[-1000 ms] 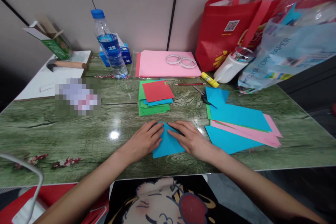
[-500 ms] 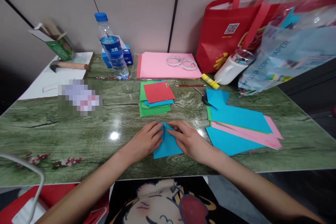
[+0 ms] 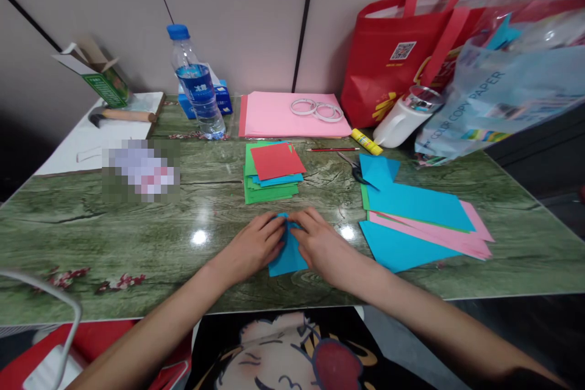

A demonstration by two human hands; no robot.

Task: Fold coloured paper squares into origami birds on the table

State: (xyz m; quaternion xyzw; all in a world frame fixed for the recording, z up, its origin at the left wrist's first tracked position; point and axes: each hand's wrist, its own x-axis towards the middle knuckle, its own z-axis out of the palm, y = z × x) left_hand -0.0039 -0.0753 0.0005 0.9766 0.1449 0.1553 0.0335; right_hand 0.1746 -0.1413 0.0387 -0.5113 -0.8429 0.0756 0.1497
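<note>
A sheet of blue paper lies on the table under both my hands, its lower part showing between them. My left hand has its curled fingertips on the paper's upper left side. From the right, my right hand holds the paper's right part, fingers bent toward the top corner. The fingertips of both hands nearly meet there, and they hide the paper's upper edges. Just beyond sits a stack of small cut sheets, with a red square on top of green ones.
Blue sheets and pink strips lie to the right, beside scissors. Farther back are a pencil, glue stick, white mug, pink paper with tape rings, water bottle, hammer and red bag.
My right hand has shifted left with the paper's right side, which is being folded inward, so less blue shows. My left hand stays at the upper left. The camera view has shifted slightly.
</note>
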